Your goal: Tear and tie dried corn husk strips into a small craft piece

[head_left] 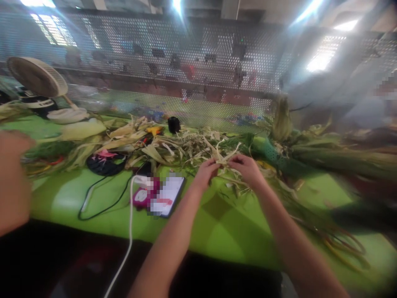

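Note:
My left hand (207, 171) and my right hand (248, 169) meet over the green table (223, 231), both with fingers closed on pale dry husk strips (223, 158) that stick up between them. More husk strips and dried leaves (149, 142) lie heaped behind my hands. The picture is blurred, so the finer grip is unclear.
A phone (169, 194) with a white cable (130, 231) and a pink gadget (141, 198) lie left of my hands. A black cord (99, 203) loops nearby. A small fan (37, 76) stands far left. Another person's arm (12, 182) is at the left edge. Green stalks (335, 157) lie right. A perforated screen (198, 62) backs the table.

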`<state>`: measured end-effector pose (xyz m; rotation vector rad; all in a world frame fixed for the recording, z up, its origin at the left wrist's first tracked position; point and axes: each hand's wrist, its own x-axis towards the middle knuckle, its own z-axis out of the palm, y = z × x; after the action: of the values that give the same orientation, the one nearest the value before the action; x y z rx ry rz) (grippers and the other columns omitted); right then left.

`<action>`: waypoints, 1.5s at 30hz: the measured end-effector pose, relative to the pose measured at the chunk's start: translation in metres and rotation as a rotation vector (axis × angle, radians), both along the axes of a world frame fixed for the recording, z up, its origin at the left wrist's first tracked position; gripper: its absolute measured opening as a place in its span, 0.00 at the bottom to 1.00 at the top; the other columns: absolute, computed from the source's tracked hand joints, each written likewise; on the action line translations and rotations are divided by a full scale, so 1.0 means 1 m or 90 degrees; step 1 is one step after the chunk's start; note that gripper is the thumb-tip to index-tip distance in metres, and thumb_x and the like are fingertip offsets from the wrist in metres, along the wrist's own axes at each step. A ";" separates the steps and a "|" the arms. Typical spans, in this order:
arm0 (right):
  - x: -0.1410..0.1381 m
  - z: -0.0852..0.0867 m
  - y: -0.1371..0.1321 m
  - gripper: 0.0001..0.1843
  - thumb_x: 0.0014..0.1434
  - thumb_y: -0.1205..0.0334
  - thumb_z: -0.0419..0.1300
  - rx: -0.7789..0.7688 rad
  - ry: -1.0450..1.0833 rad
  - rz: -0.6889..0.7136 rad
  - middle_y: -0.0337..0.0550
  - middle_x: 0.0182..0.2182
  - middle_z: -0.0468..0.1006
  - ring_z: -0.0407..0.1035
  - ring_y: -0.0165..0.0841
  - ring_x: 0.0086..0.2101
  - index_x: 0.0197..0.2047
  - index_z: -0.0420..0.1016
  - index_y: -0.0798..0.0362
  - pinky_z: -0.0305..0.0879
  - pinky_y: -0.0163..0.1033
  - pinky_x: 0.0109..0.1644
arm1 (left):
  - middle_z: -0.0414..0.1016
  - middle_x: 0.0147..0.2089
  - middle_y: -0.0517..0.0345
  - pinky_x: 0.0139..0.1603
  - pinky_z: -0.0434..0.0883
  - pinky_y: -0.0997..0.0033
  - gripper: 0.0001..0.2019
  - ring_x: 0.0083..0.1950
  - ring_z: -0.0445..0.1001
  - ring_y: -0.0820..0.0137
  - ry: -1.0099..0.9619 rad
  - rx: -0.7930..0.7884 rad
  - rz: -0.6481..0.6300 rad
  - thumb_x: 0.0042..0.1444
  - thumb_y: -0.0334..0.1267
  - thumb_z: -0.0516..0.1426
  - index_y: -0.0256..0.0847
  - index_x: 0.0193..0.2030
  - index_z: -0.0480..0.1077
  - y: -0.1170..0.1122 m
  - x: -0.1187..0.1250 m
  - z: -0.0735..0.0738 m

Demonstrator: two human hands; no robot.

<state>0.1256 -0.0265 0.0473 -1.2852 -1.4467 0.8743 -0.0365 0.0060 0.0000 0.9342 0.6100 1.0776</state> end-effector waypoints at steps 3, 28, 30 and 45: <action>0.000 -0.004 0.001 0.16 0.43 0.51 0.70 -0.058 0.088 0.017 0.34 0.22 0.72 0.62 0.26 0.24 0.28 0.74 0.54 0.60 0.35 0.31 | 0.71 0.26 0.60 0.22 0.45 0.78 0.11 0.20 0.51 0.85 -0.066 -0.025 -0.011 0.41 0.35 0.63 0.33 0.32 0.72 -0.002 -0.002 0.003; 0.001 -0.013 -0.001 0.10 0.58 0.67 0.62 0.416 -0.422 0.022 0.44 0.43 0.80 0.73 0.39 0.46 0.43 0.78 0.47 0.67 0.43 0.50 | 0.62 0.22 0.67 0.19 0.45 0.82 0.17 0.18 0.51 0.86 -0.080 -0.097 0.034 0.40 0.41 0.69 0.34 0.31 0.68 -0.003 0.000 0.006; 0.001 -0.013 -0.001 0.08 0.59 0.67 0.62 0.419 -0.422 0.010 0.44 0.42 0.80 0.73 0.39 0.44 0.41 0.79 0.47 0.67 0.43 0.49 | 0.59 0.21 0.68 0.20 0.46 0.80 0.17 0.18 0.51 0.85 -0.041 -0.065 0.044 0.42 0.42 0.68 0.34 0.33 0.70 -0.002 0.000 0.005; -0.005 -0.018 -0.001 0.08 0.58 0.54 0.62 0.204 -0.251 -0.137 0.40 0.28 0.79 0.70 0.35 0.29 0.34 0.78 0.50 0.61 0.37 0.34 | 0.79 0.38 0.55 0.47 0.65 0.71 0.10 0.42 0.73 0.67 0.213 0.204 0.062 0.54 0.40 0.60 0.39 0.40 0.78 -0.005 0.001 0.006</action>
<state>0.1202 -0.0278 0.0293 -1.3801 -1.6329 0.2376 -0.0360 0.0008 0.0059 1.3938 0.7765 1.1355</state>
